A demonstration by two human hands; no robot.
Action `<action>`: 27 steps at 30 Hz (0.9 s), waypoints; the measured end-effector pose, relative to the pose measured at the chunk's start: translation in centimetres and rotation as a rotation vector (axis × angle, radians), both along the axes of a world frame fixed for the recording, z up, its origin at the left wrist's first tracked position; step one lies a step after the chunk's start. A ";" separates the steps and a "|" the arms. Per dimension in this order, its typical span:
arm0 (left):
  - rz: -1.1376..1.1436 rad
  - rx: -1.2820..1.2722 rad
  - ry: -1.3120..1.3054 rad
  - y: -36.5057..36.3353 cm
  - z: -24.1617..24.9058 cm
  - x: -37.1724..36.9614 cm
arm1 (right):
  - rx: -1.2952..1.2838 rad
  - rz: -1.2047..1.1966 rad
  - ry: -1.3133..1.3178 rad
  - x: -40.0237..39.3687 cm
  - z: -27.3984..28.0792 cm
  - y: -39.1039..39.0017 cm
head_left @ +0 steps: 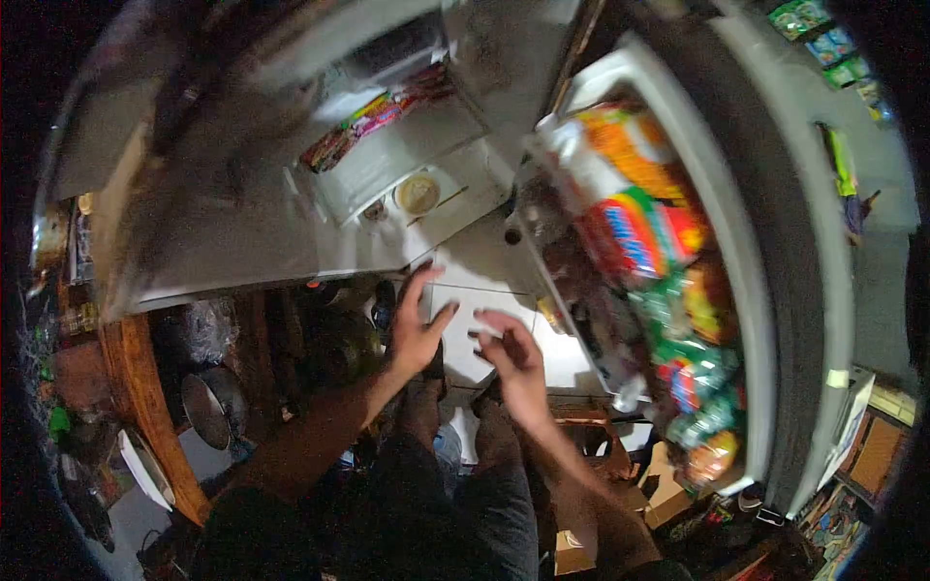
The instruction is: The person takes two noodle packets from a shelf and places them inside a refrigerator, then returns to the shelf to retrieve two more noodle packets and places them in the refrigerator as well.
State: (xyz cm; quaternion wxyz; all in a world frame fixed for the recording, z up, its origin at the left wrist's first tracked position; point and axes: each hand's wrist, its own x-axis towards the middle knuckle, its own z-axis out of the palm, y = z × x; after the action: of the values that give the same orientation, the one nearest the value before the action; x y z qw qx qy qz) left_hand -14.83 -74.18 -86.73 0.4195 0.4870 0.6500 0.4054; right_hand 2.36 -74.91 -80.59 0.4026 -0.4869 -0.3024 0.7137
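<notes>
My left hand (417, 324) is raised in front of me, its fingers apart and nothing in it. Facing it, my right hand (513, 358) has its fingers parted and slightly curled, also holding nothing. The two hands do not touch. Beyond them, a round bowl with pale contents (418, 195) stands on a light surface, a thin stick lying beside it. To the right of my right hand, an open door-like compartment (741, 261) holds colourful plastic packages (630, 232) and green bags (678, 329).
A wooden post (145, 407) stands at left, near a metal pot (214, 407). Colourful packets (373, 116) line the upper shelf. Cardboard boxes (668, 484) lie at lower right. White floor tiles (475, 310) show below my hands. Small packets (823, 44) hang at the upper right.
</notes>
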 end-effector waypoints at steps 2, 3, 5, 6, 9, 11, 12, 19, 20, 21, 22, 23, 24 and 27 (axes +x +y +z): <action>-0.051 -0.052 -0.091 -2.7 5.7 1.1 | 0.019 0.020 -0.036 1.5 3.6 -2.0; -0.080 -0.088 -0.084 -3.5 8.4 1.7 | 0.016 0.048 -0.035 2.4 5.9 -2.7; -0.129 -0.106 -0.133 -5.8 11.5 1.7 | 0.069 0.125 -0.047 3.6 10.1 -4.2; -0.168 -0.148 -0.171 -6.6 12.7 1.7 | 0.134 0.179 -0.058 4.2 12.0 -4.6; -0.272 -0.124 -0.282 -8.1 16.4 3.4 | 0.206 0.260 0.006 7.5 18.4 -5.5; -0.387 -0.055 -0.164 -7.2 22.3 4.5 | 0.265 0.280 0.021 9.3 22.3 -5.9; -0.445 0.020 -0.095 -6.9 24.2 5.0 | 0.279 0.284 0.051 10.2 24.1 -6.2; -0.392 0.169 -0.144 -6.2 30.8 6.4 | 0.535 0.350 -0.172 17.7 28.9 -5.7; -0.365 0.198 -0.162 -6.1 31.1 6.6 | 0.517 0.307 -0.147 18.3 28.4 -5.5; -0.344 0.210 -0.180 -6.1 31.7 6.7 | 0.515 0.294 -0.162 18.7 28.1 -5.2; -0.324 0.220 -0.200 -6.1 32.4 7.0 | 0.508 0.271 -0.146 18.8 27.9 -4.9; -0.320 0.230 -0.228 -6.0 32.7 7.0 | 0.517 0.230 -0.124 18.5 27.7 -4.6; -0.320 0.247 -0.220 -6.0 32.8 7.0 | 0.521 0.190 -0.099 18.0 27.5 -4.2; -0.294 0.258 -0.320 -6.0 33.5 6.9 | 0.560 0.093 -0.059 16.3 27.6 -2.9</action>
State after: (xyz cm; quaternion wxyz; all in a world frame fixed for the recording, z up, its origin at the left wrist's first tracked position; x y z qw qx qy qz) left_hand -7.94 -80.18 -53.21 0.5058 0.5557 0.4403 0.4915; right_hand 18.67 -77.86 -52.94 0.4793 -0.3630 -0.5214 0.6055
